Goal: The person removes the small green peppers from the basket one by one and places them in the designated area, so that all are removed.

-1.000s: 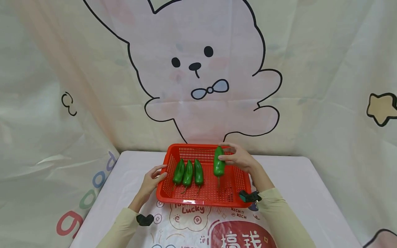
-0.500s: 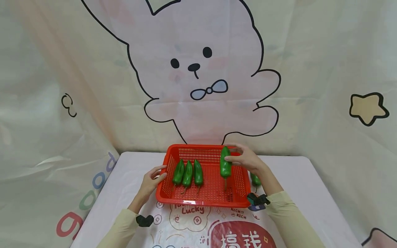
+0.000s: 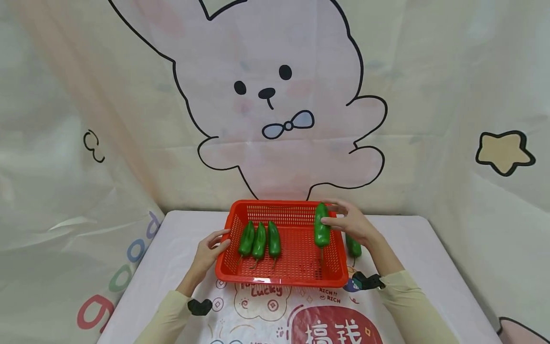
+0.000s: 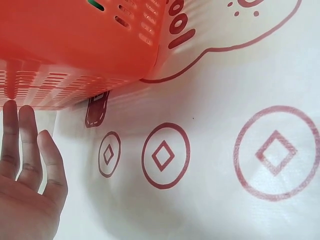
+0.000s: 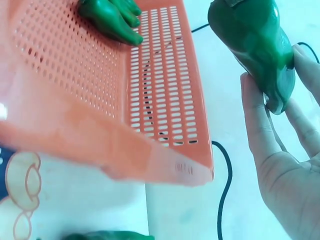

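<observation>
A red plastic basket [image 3: 294,251] stands on the table. Three green peppers [image 3: 259,243] lie side by side in its left half, stems toward me. My right hand [image 3: 355,224] grips another green pepper [image 3: 322,233] between thumb and fingers, over the basket's right side in the head view. The right wrist view has this pepper [image 5: 260,47] upright at the fingertips, apart from the basket wall. Against the basket's outer left side rests my left hand [image 3: 208,251]; in the left wrist view its fingers [image 4: 29,145] are straight and touch the perforated wall.
Outside the basket, at its right, another green pepper [image 3: 354,247] lies on the table, partly hidden by the rim. A dark cord [image 5: 227,175] runs beside the basket. A printed white cloth [image 3: 262,306] covers the table; a cartoon curtain [image 3: 279,157] hangs behind.
My right hand has moved right with the pepper, from over the basket's inside toward its right rim. The pepper outside the basket has come into view. My left hand has stayed put.
</observation>
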Tool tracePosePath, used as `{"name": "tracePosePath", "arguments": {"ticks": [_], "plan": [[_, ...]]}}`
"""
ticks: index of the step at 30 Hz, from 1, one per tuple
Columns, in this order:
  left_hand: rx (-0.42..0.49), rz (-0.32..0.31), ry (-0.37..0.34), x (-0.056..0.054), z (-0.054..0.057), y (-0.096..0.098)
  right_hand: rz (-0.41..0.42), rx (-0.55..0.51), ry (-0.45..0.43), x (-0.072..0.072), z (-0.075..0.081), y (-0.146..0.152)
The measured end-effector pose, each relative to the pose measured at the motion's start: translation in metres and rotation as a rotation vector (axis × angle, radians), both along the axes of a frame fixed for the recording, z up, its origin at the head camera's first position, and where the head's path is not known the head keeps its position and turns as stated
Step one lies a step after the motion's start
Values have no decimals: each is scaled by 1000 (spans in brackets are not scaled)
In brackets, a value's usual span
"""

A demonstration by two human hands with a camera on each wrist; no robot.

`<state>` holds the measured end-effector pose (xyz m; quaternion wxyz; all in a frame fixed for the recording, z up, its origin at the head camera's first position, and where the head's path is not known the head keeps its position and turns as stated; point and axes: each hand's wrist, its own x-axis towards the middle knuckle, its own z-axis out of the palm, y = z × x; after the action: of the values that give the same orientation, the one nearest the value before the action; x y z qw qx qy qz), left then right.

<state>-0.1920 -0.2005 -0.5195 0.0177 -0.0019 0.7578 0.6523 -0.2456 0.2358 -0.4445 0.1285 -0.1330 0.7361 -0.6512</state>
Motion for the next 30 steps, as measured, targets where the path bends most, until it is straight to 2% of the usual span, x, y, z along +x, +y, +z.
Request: {"name": "tracePosePath", "arguments": {"ticks": [3, 6, 7, 10, 12, 21, 30], "plan": [[9, 6, 11, -7, -16, -3, -8, 22, 15, 1, -1, 7], [14, 7, 14, -9, -17, -4, -24, 44, 28, 3, -2, 15], [15, 4, 17, -8, -16, -4, -31, 52, 33, 4, -2, 18], [17, -2, 6, -2, -2, -1, -55, 77, 50, 6, -3, 28], [12, -6, 5, -2, -1, -1, -70, 89, 61, 7, -4, 35], [15, -9, -11, 0, -2, -1, -132, 90, 74, 12, -9, 66], [11, -10, -3, -1, -3, -1, -156, 65, 94, 17, -14, 89]]}}
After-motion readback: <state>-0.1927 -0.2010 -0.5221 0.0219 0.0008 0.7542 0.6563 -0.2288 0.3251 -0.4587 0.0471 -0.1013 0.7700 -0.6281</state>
